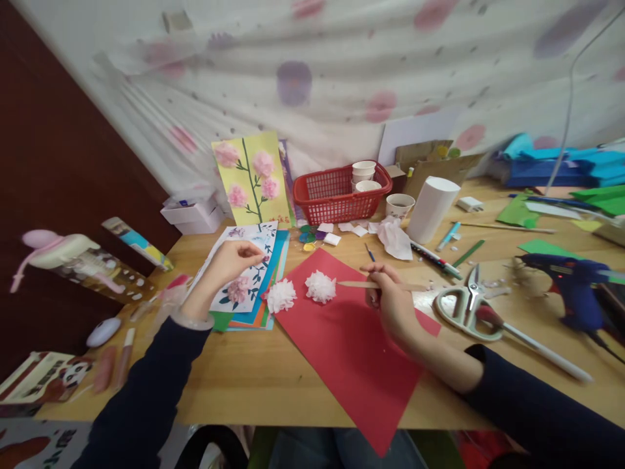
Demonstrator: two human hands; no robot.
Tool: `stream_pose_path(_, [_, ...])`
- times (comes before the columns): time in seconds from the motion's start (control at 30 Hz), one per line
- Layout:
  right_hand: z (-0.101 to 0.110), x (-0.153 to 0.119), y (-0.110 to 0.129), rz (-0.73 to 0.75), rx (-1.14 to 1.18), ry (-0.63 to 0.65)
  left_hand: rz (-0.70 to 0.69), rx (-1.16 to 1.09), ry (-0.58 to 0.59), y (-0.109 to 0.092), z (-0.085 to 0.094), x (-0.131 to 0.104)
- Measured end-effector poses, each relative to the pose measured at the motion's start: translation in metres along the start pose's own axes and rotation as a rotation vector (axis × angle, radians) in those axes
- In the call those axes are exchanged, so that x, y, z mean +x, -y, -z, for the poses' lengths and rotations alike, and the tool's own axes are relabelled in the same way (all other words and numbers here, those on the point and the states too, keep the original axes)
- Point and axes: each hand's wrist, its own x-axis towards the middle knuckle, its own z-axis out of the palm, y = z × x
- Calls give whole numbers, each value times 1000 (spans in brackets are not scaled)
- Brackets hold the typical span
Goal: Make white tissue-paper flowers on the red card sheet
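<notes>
A red sheet of paper (351,352) lies at an angle on the table. Two white crinkled paper flowers sit near its upper left: one (321,287) on the sheet, the other (281,296) at its left edge. My right hand (390,301) grips a thin wooden stick (351,284), whose tip reaches the right side of the nearer flower. My left hand (240,260) is raised over a white sheet with printed flowers (256,273), thumb and fingertips pinched together; whatever may be between them is too small to name.
Behind the red sheet stand a red basket (332,195), a yellow flower picture (251,176), a paper cup (400,206) and a white roll (432,210). Scissors (471,309) and a blue glue gun (571,286) lie right. A bottle (88,264) is at far left.
</notes>
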Motion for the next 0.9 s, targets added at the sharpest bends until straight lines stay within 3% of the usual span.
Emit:
stream_pose_path(0.17, [9, 8, -3, 82, -101, 132, 54, -357, 469, -33, -40, -44])
stream_pose_path(0.23, [11, 3, -4, 87, -107, 216, 50, -383, 557, -41, -64, -53])
stream_pose_path(0.3, [14, -3, -4, 132, -138, 265, 9, -337, 496, -46, -85, -57])
stream_pose_path(0.37, [16, -7, -4, 196, -221, 297, -78, -254, 355, -47, -101, -56])
stream_pose_path(0.47, [18, -9, -6, 262, -366, 367, -178, -180, 226, -48, -112, -53])
stream_pose_path(0.73, [11, -6, -11, 368, -666, 441, -205, -155, 194, -52, -116, -51])
stream_pose_path(0.9, [11, -7, -12, 362, -748, 469, -229, 10, 78, -43, -107, -61])
